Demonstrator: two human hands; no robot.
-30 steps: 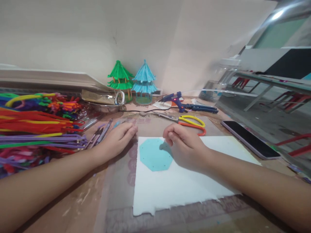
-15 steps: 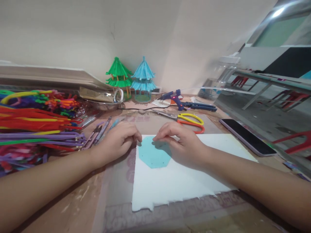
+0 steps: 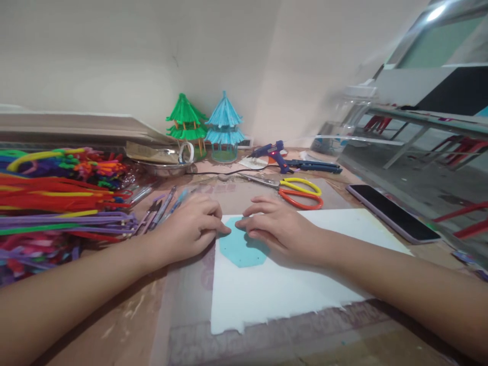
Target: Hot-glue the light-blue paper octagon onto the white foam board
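Note:
A light blue polygon-shaped piece (image 3: 244, 249) with small dark dots lies flat on a white sheet (image 3: 297, 290), near the sheet's upper left corner. From the left, my left hand (image 3: 194, 223) rests at the piece's left edge, its index finger stretched onto it and the other fingers curled, holding nothing. My right hand (image 3: 280, 226) lies over the piece's right part, fingers loosely spread and pointing left, with the index fingertip on the piece. A small gap separates the two index fingertips. The right palm hides part of the piece's right edge.
Scissors (image 3: 301, 193), a blue glue gun (image 3: 272, 152) and a phone (image 3: 392, 213) lie beyond and right of the sheet. Green (image 3: 186, 117) and blue (image 3: 224, 119) small towers stand by the wall. Coloured pipe cleaners (image 3: 57, 193) and pens (image 3: 163, 206) are at the left.
My left index finger has stretched out onto the blue piece. The fingers of my right hand have gone from pinched together to spread. The view has shifted slightly.

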